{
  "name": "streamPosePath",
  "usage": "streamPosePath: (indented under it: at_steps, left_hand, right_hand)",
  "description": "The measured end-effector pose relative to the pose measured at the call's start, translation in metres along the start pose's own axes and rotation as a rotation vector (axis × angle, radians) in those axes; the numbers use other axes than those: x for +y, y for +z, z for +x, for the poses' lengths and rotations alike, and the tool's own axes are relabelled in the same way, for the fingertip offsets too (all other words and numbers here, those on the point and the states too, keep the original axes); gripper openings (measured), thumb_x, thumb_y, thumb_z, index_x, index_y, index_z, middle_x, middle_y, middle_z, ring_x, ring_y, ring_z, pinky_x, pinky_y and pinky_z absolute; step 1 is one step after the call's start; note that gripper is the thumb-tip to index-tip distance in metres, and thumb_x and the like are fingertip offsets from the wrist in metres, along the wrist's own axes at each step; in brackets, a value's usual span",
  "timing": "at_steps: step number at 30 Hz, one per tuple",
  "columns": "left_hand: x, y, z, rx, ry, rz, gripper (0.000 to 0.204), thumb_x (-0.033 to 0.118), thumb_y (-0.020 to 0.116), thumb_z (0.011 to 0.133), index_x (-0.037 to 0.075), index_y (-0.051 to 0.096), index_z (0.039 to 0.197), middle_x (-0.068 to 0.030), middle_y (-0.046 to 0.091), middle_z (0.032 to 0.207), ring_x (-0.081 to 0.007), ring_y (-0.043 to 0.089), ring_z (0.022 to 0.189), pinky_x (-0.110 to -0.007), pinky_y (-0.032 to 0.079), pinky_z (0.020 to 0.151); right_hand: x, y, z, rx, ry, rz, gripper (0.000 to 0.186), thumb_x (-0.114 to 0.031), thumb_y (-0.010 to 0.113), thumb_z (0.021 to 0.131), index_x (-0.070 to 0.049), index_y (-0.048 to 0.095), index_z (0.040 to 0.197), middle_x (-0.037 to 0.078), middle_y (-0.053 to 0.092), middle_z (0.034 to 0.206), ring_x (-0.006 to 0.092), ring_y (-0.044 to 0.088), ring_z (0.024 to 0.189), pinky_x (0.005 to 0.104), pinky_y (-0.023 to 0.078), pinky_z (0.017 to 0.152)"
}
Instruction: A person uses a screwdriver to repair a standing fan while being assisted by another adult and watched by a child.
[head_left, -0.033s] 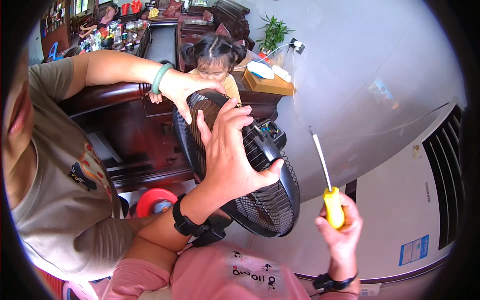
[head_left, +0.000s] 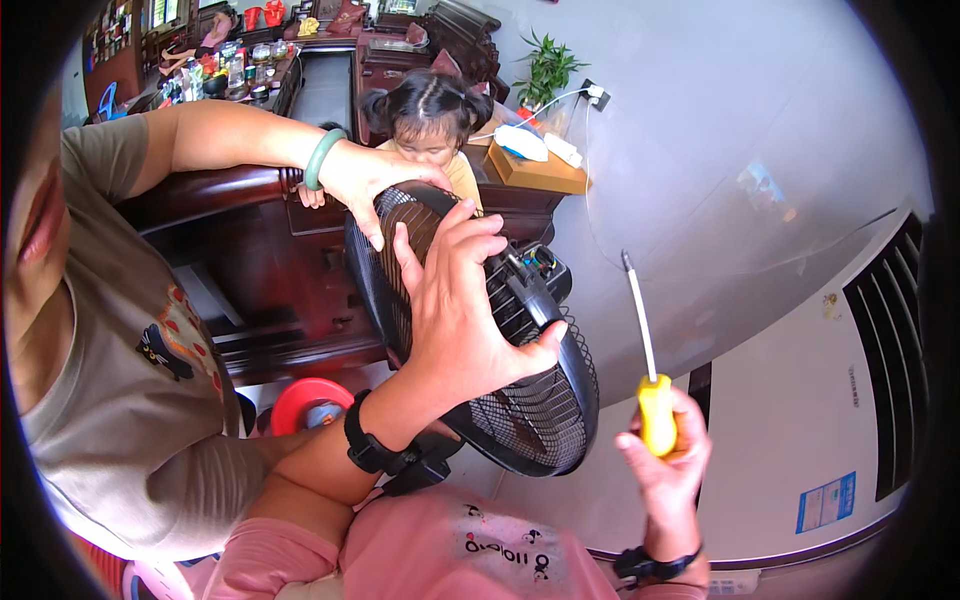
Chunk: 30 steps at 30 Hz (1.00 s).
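Note:
A black fan [head_left: 530,415] with a mesh guard stands tilted in front of me, its motor housing open at the back with coloured wires [head_left: 541,256] showing. My left hand [head_left: 455,300] grips the back of the fan, fingers bent over it and thumb out to the right; its contact points are partly hidden. In my right hand [head_left: 675,460] is a screwdriver [head_left: 657,415] with a yellow handle, its shaft pointing up and its tip apart from the fan. Another person's hand [head_left: 375,185], wearing a green bangle [head_left: 322,160], holds the fan's upper rim.
A child [head_left: 430,115] is behind the fan, by dark wooden furniture [head_left: 230,195]. The person with the bangle sits close at my left. A red basin [head_left: 300,405] is below. On my right stand a grey wall and a white air conditioner [head_left: 770,450].
My right hand and the screwdriver have shifted slightly to the left. My left hand, the fan and the other person's hand look unmoved.

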<state>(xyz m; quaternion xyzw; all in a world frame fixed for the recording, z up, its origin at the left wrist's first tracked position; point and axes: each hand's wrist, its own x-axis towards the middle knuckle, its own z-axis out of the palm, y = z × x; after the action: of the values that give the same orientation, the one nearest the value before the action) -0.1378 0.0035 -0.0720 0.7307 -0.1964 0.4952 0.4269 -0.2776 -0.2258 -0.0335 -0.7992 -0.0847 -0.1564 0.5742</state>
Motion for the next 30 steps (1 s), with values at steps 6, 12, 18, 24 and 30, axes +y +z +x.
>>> streamPosePath:
  at_steps: [6, 12, 18, 24, 30]
  left_hand:
    - [0.005, -0.003, -0.001, -0.067, -0.013, 0.03, 0.091, 0.042, 0.091, 0.056, 0.007, 0.04, 0.124, -0.0151, 0.053, 0.129, -0.0402, 0.045, 0.136, -0.069, 0.013, 0.111]
    - [0.005, -0.007, 0.003, -0.068, -0.038, -0.011, 0.089, 0.041, 0.091, 0.054, 0.003, 0.045, 0.12, -0.0153, 0.052, 0.13, -0.0383, 0.043, 0.137, -0.07, 0.005, 0.115]
    - [0.006, -0.018, 0.008, -0.114, -0.05, 0.032, 0.101, 0.046, 0.091, 0.053, 0.005, 0.044, 0.132, -0.0156, 0.049, 0.136, -0.0354, 0.045, 0.134, -0.065, 0.014, 0.113]
    - [0.0, -0.023, 0.011, -0.127, -0.063, 0.045, 0.088, 0.055, 0.087, 0.057, 0.004, 0.06, 0.123, -0.0165, 0.048, 0.14, -0.0306, 0.048, 0.131, -0.061, 0.019, 0.109]
    - [-0.009, -0.028, 0.018, -0.121, -0.016, 0.093, 0.073, 0.058, 0.086, 0.058, 0.013, 0.069, 0.112, -0.018, 0.046, 0.14, -0.0351, 0.038, 0.139, -0.061, 0.014, 0.11]
  right_hand:
    - [0.055, 0.04, 0.005, 0.164, -0.207, -0.04, 0.049, -0.001, 0.085, 0.077, -0.001, 0.056, 0.117, 0.007, 0.06, 0.103, 0.0128, 0.059, 0.086, 0.027, 0.05, 0.081]
    - [0.065, 0.048, 0.007, 0.246, -0.379, -0.012, 0.051, -0.001, 0.083, 0.079, -0.002, 0.05, 0.118, 0.01, 0.058, 0.095, 0.015, 0.058, 0.082, 0.0266, 0.048, 0.076]
    - [0.065, 0.051, 0.005, 0.227, -0.388, -0.014, 0.056, -0.001, 0.082, 0.08, -0.004, 0.046, 0.122, 0.011, 0.058, 0.093, 0.0165, 0.058, 0.083, 0.0281, 0.047, 0.075]
    - [0.064, 0.052, 0.005, 0.253, -0.412, -0.028, 0.053, -0.003, 0.082, 0.081, -0.005, 0.047, 0.12, 0.01, 0.058, 0.091, 0.0169, 0.057, 0.082, 0.0289, 0.047, 0.075]
    - [0.062, 0.051, 0.005, 0.251, -0.407, -0.022, 0.052, -0.004, 0.082, 0.081, -0.005, 0.047, 0.119, 0.009, 0.058, 0.09, 0.017, 0.056, 0.081, 0.0294, 0.046, 0.075]
